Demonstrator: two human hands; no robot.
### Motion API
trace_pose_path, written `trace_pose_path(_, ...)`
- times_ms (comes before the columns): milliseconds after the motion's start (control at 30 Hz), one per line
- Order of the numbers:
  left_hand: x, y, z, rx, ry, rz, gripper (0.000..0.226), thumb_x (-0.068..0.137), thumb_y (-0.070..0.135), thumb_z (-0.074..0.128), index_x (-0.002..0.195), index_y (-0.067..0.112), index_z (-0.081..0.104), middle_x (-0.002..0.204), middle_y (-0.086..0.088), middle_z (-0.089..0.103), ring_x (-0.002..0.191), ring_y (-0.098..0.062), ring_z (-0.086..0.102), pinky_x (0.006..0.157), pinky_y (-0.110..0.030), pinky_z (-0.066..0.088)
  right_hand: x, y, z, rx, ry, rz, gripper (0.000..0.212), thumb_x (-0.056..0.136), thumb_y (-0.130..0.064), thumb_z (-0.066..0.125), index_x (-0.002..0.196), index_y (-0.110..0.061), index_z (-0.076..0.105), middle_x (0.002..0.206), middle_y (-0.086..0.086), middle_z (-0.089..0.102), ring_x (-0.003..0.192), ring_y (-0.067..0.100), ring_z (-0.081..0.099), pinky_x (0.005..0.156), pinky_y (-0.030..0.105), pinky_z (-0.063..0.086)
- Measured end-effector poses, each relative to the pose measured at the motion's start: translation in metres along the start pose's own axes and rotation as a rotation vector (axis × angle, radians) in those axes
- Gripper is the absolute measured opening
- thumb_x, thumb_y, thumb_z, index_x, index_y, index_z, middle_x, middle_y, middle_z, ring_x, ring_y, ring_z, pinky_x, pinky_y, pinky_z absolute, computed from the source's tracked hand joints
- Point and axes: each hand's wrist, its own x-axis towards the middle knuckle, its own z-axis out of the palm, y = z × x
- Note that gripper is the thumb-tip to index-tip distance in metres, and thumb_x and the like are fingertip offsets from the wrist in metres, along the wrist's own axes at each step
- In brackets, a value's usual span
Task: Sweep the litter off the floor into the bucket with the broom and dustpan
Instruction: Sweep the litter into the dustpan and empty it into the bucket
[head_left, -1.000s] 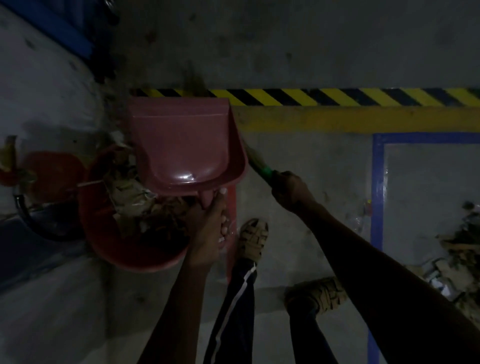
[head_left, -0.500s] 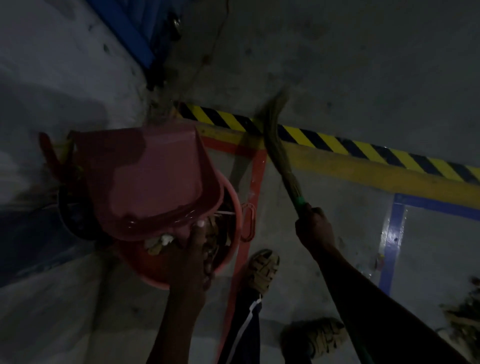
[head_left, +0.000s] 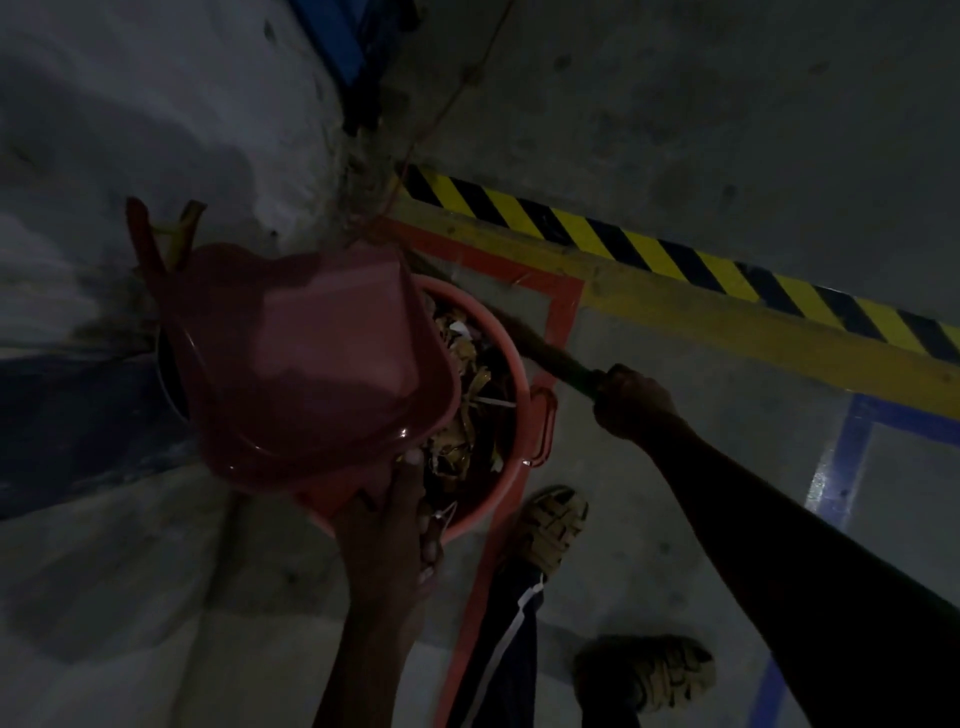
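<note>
**Dustpan tipped over the bucket, broom held off to the right**

Dim concrete floor (head_left: 701, 467), marked with red, blue and yellow tape lines and a black-and-yellow hazard stripe (head_left: 675, 249) along the far edge. At far left, a pale wall with a dark band low down.

Left of centre: pink dustpan (head_left: 311, 364), tilted over the red bucket (head_left: 511, 364) and covering most of its left half, open mouth pointing away and to the upper left, handle end toward the body. Gripped at that handle by the left hand (head_left: 387, 525), fingers curled round it, thumb up against the pan's rear wall. Pan floor in view looks bare; whether any scraps cling near the lip cannot be told in this light.

Centre: bucket standing inside a red-taped square, side handle (head_left: 543, 426) facing right, litter (head_left: 467, 395) of torn brownish and white scraps heaped inside, showing in the uncovered right half.

Right of centre: broom (head_left: 545, 353), long axis running from lower right up to the left, bristle end reaching past the bucket's far rim, green handle clenched in the right hand (head_left: 631, 402). Right hand just beside the bucket's side handle, apart from it.

Likely step: emptying the pan. Next move turns on the pan's mouth sitting above the bucket, directly ahead of the left hand, which is the nearer one; broom well placed to brush leftward across the pan. No loose litter visible on the floor nearby.

Lower middle: two sandalled feet (head_left: 550, 525), close to the bucket.
</note>
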Motion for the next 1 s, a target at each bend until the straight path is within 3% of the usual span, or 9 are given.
trace_pose_path(67, 0.001, 0.000, -0.001, 0.005, -0.031, 0.011, 0.054, 0.076, 0.058, 0.076, 0.064, 0.015, 0.046, 0.047, -0.001, 0.040, 0.028, -0.010, 0.035, 0.037, -0.014, 0.029, -0.002, 0.012, 0.006, 0.058, 0.029, 0.070, 0.036, 0.093, -0.025, 0.052, 0.129, -0.021, 0.052, 0.105, 0.004, 0.054, 0.077, 0.022, 0.052, 0.061, 0.028, 0.042)
trace_pose_path(167, 0.002, 0.006, -0.001, -0.002, -0.031, -0.030, 0.060, 0.061, 0.068, 0.079, 0.063, 0.017, 0.047, 0.045, 0.003, 0.044, 0.028, -0.009, 0.037, 0.034, -0.015, 0.030, -0.017, 0.030, 0.019, 0.102, 0.068, 0.157, 0.038, 0.093, -0.025, 0.053, 0.131, -0.023, 0.051, 0.110, 0.007, 0.054, 0.076, 0.024, 0.050, 0.062, 0.030, 0.042)
trace_pose_path(300, 0.001, 0.009, 0.005, 0.013, 0.004, -0.002, 0.052, 0.085, 0.052, 0.072, 0.054, 0.020, 0.047, 0.040, 0.003, 0.041, 0.026, -0.009, 0.033, 0.035, -0.014, 0.027, -0.050, 0.049, 0.040, 0.226, 0.195, 0.228, 0.037, 0.093, -0.022, 0.056, 0.128, -0.012, 0.052, 0.111, 0.011, 0.058, 0.074, 0.027, 0.054, 0.060, 0.031, 0.042)
trace_pose_path(500, -0.002, 0.008, 0.016, 0.036, -0.003, 0.020, 0.055, 0.089, 0.050, 0.071, 0.051, 0.020, 0.046, 0.041, 0.002, 0.038, 0.028, -0.010, 0.030, 0.038, -0.013, 0.024, -0.083, 0.037, 0.064, 0.294, 0.330, 0.155, 0.043, 0.092, -0.014, 0.058, 0.134, -0.013, 0.054, 0.110, 0.014, 0.060, 0.072, 0.031, 0.059, 0.056, 0.028, 0.039)
trace_pose_path(733, -0.012, -0.001, 0.036, 0.076, -0.044, 0.069, 0.052, 0.086, 0.052, 0.070, 0.062, 0.013, 0.045, 0.046, -0.001, 0.040, 0.031, -0.013, 0.033, 0.042, -0.017, 0.027, -0.039, -0.003, 0.063, 0.317, 0.227, -0.002, 0.039, 0.094, -0.015, 0.053, 0.133, -0.010, 0.053, 0.114, 0.017, 0.057, 0.083, 0.035, 0.061, 0.062, 0.030, 0.040)
trace_pose_path(867, -0.014, -0.008, 0.041, 0.120, -0.086, 0.072, 0.057, 0.078, 0.062, 0.067, 0.054, 0.016, 0.043, 0.042, -0.002, 0.039, 0.030, -0.012, 0.032, 0.041, -0.016, 0.028, -0.014, 0.007, 0.065, 0.315, 0.041, 0.145, 0.039, 0.094, -0.024, 0.053, 0.132, -0.015, 0.052, 0.113, 0.014, 0.057, 0.091, 0.034, 0.062, 0.070, 0.035, 0.053)
trace_pose_path(933, -0.015, -0.010, 0.042, 0.122, -0.090, 0.063, 0.059, 0.075, 0.065, 0.066, 0.054, 0.016, 0.043, 0.042, -0.001, 0.038, 0.030, -0.013, 0.032, 0.040, -0.015, 0.027, -0.015, 0.019, 0.068, 0.379, 0.035, 0.234, 0.039, 0.093, -0.025, 0.053, 0.132, -0.017, 0.053, 0.110, 0.013, 0.059, 0.088, 0.033, 0.064, 0.071, 0.040, 0.058)
trace_pose_path(1000, -0.017, -0.007, 0.045, 0.091, -0.079, 0.047, 0.059, 0.076, 0.066, 0.064, 0.058, 0.014, 0.041, 0.043, 0.000, 0.036, 0.029, -0.012, 0.031, 0.039, -0.014, 0.026, -0.028, 0.036, 0.072, 0.362, 0.074, 0.270, 0.040, 0.094, -0.024, 0.053, 0.134, -0.015, 0.051, 0.114, 0.015, 0.059, 0.093, 0.034, 0.063, 0.070, 0.034, 0.052)
